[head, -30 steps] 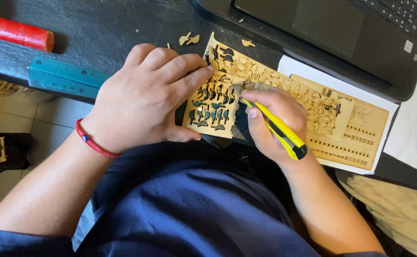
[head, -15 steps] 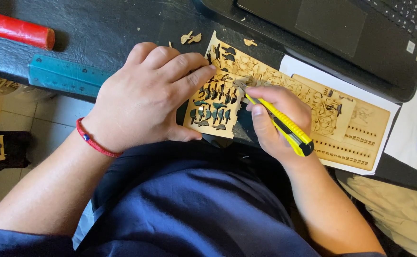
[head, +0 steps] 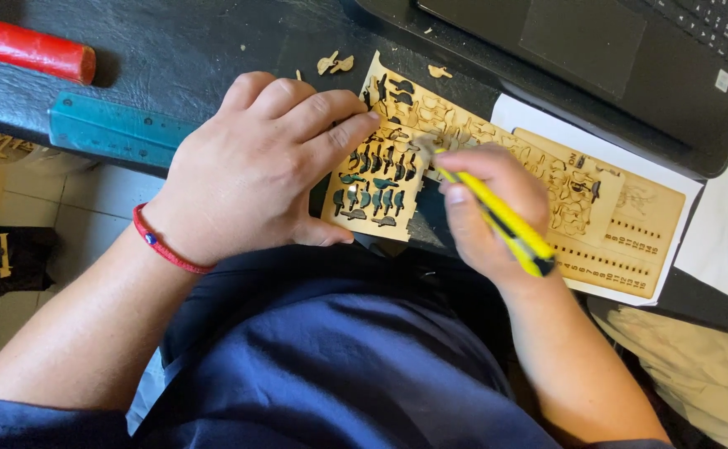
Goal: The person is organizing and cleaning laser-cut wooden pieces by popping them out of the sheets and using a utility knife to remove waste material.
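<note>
On the near edge of the dark tabletop lies the thin, pale wooden sheet with laser-cut shapes, and we press it down with our left hand. Our left fingers lie flat and close together across the sheet's left side, their tips reaching onto the rows of small dark cut-outs; they grip nothing, only bear down. The sheet's lower left corner juts past the tabletop's edge over our dark blue clothing.

Our right hand is closed around a yellow and black utility knife, fingers wrapped tight about its handle. The knife's front end points up and left toward the sheet's middle, just beside our left fingertips; we cannot make out the blade itself. The sheet runs on under our right hand and out to the right, where a second tan wooden panel with rows of tiny marks rests on a white paper sheet.

A red cord bracelet circles our left wrist. Behind our left hand lies a teal plastic ruler, and beyond it a red cylindrical handle. Small loose wooden pieces sit near the sheet's top edge. A black laptop fills the upper right.
</note>
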